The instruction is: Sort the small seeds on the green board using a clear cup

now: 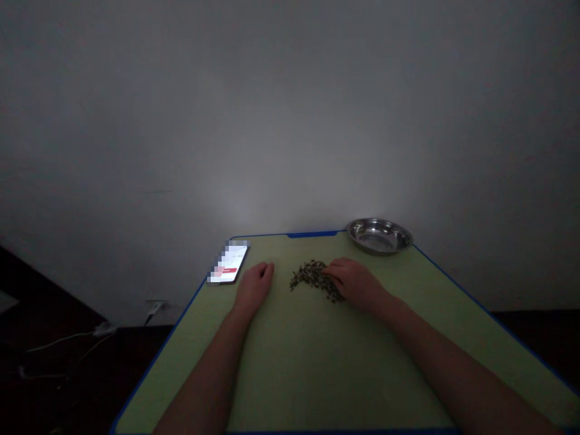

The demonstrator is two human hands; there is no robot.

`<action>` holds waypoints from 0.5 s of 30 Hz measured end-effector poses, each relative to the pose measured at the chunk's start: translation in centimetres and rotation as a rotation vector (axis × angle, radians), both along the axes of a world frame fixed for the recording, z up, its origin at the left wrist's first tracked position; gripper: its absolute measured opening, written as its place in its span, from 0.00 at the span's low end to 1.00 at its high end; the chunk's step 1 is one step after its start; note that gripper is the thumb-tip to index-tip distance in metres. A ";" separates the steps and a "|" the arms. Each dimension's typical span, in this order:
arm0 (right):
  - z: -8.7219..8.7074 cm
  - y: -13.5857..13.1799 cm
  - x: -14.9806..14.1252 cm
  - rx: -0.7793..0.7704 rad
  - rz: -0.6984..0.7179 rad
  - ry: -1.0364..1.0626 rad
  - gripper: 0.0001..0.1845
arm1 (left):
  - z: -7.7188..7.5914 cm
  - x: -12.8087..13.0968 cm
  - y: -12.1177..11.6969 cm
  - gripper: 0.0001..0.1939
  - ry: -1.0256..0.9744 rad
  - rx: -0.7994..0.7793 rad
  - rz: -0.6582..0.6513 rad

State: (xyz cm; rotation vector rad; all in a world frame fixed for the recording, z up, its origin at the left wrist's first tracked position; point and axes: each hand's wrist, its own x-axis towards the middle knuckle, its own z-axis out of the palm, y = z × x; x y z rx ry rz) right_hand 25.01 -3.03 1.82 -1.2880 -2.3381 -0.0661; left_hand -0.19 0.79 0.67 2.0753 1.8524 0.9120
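A loose, spread pile of small dark seed-like bits lies on the green tabletop, around the middle of its far half. My right hand reaches into the right side of this pile, its thumb and fingers pinched together among the bits. Whatever the fingertips grip is too small to make out. To the left of the pile, my left hand rests on the table, apart from the bits. Its fingers are curled into a loose fist, and the inside is hidden.
A shallow steel bowl stands at the far right corner. On the far left lies a phone with its screen lit. Blue edging rims the table, and a pale wall rises behind it. Cables trail on the left below.
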 end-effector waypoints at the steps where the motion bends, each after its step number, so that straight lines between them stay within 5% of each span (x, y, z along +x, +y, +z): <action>1: 0.0 -0.1 0.0 -0.007 0.021 -0.013 0.15 | 0.0 0.0 0.0 0.20 -0.002 0.004 0.000; 10: 0.5 -0.8 0.5 -0.065 0.134 0.113 0.13 | 0.0 0.1 -0.2 0.20 -0.024 0.021 -0.005; 15: 1.1 -0.5 1.8 -0.054 0.033 0.195 0.13 | 0.0 0.1 -0.1 0.20 -0.036 0.035 -0.009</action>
